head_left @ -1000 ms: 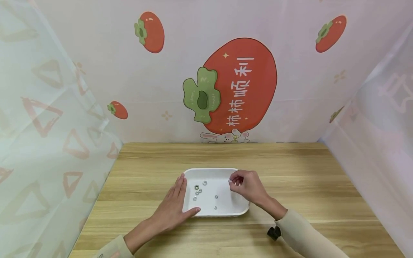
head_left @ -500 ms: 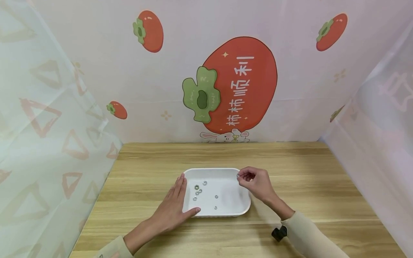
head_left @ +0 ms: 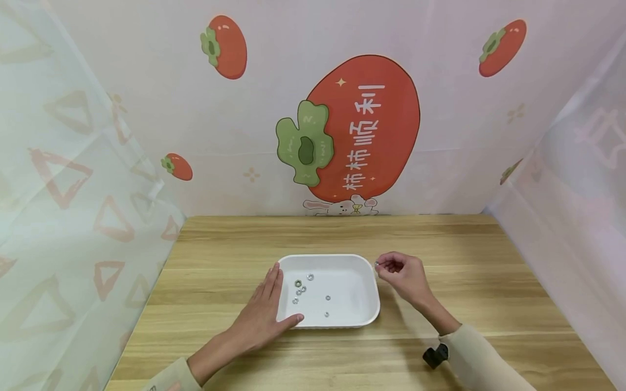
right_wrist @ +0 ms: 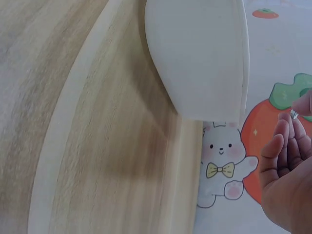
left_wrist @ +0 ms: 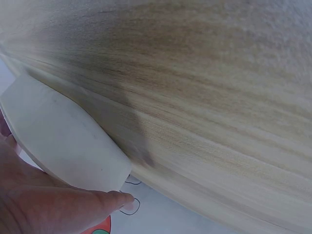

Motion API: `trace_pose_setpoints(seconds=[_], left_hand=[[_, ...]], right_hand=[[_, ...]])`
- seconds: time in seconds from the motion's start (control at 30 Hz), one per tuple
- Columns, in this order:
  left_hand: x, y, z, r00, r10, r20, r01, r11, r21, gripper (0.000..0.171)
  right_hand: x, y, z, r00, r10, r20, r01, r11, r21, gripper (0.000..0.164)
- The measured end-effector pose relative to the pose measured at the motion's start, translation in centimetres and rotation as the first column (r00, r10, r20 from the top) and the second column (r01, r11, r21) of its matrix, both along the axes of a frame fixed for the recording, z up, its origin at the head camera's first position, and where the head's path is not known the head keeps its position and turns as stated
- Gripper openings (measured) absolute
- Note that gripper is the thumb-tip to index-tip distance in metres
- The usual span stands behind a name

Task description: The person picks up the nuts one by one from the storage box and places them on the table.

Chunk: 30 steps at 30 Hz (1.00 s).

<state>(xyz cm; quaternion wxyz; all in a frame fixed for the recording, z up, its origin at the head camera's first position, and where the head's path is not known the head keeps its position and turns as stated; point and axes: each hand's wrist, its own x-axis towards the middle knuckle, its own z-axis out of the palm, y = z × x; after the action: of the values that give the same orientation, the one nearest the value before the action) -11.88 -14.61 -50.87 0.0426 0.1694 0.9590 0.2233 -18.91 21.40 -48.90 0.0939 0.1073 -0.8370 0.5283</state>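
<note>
A white rectangular tray (head_left: pixel 349 320) stands on the wooden table. Several small metal nuts lie in it, most grouped at its left, among them a darker, larger nut (head_left: pixel 298 283). My left hand (head_left: pixel 261 315) rests along the tray's left side with straight fingers, its thumb over the front rim; the left wrist view shows that thumb (left_wrist: pixel 73 207) against the tray wall. Just beyond the tray's right rim, my right hand (head_left: pixel 406 275) pinches a small metal nut (right_wrist: pixel 294 114) between thumb and fingertips, raised above the table. The fingers cover much of that nut.
The wooden table (head_left: pixel 489 304) extends on all sides of the tray. Behind it hangs a pale cloth (head_left: pixel 235 125) printed with persimmons and a rabbit, with more cloth at left and right. A black device (head_left: pixel 435 356) sits at my right cuff.
My right hand has moved right with the pinched nut, from over the tray's right part to outside its rim. The left hand and the nuts in the tray stay put.
</note>
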Motion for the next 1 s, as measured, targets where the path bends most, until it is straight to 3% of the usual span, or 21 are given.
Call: trace_pose_setpoints(seconds=[0.4,0.83,1.0], left_hand=[[0.0,0.0,0.0,1.000,-0.003,0.002,0.003,1.000,0.000,0.116],[0.1,-0.1,0.1,1.000,-0.001,0.002,0.001,1.000,-0.006,0.116],[0.1,-0.1,0.0,1.000,0.001,-0.001,-0.001,1.000,-0.004,0.116]], right_hand=[[0.0,2.5,0.0,0.997,-0.068,0.022,0.068,0.998,-0.010,0.006],[-0.4,5.5,0.3,0.988,-0.147,0.045,0.142,0.985,0.093,0.009],[-0.4,6.9,0.2,0.987,-0.153,0.055,0.149,0.986,0.071,0.011]])
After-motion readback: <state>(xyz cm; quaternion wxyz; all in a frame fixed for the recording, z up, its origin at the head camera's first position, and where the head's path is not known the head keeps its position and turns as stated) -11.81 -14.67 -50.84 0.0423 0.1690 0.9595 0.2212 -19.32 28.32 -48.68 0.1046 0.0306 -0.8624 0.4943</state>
